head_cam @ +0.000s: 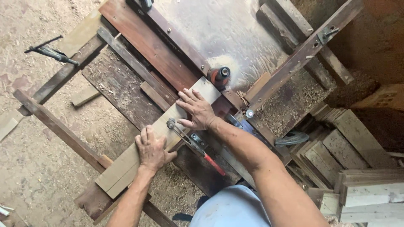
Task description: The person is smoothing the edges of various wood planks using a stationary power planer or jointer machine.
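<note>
Nearest to us, our left hand point(152, 150) lies flat, fingers spread, on the long pale flat wooden board point(158, 138), and a little farther on our right hand point(197, 111) presses down the same way, palm open, neither hand curled around anything. The board lies slantwise across the rough dark wooden table point(126, 90), its far end reaching toward the round orange-and-black cutter head point(219, 76) that stands up from the grey metal plate point(223, 31), with a drift of sawdust beside it. We judge the board stiff, fairly light and dry, smooth enough to slide, so flat pressure from above on its broad face, well back from the cutter, suits it better than a pinch at the edges. A red-handled metal clamp point(194, 146) lies across the table between our hands. To the right sit stacked pale wooden planks point(362, 189); far left, a dark metal bar clamp point(52, 52) rests on a beam. Whether the board's end touches the cutter we cannot tell, and the cutter's lower part is hidden below the plate.
</note>
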